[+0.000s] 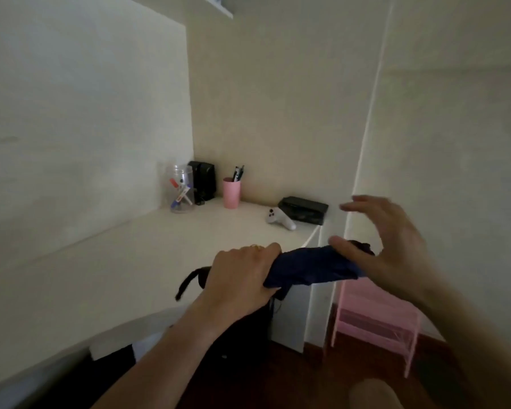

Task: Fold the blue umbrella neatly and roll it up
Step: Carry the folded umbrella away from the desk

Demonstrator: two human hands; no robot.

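Left hand (242, 273) clenched around the blue umbrella (310, 268) near its handle end, black wrist strap (189, 283) hanging out left of the fist. Umbrella collapsed, canopy bunched, held roughly horizontal in the air over the near edge of the counter (130, 261), not resting on it. Right hand (387, 246) spread wide, fingers apart; thumb touches the fabric at the far end, other fingers off it. On the counter further back: clear jar (183, 188), pink cup (231, 192) with pens, white controller (280, 219), black box (304, 209). Pink rack (375, 314) on the floor at right
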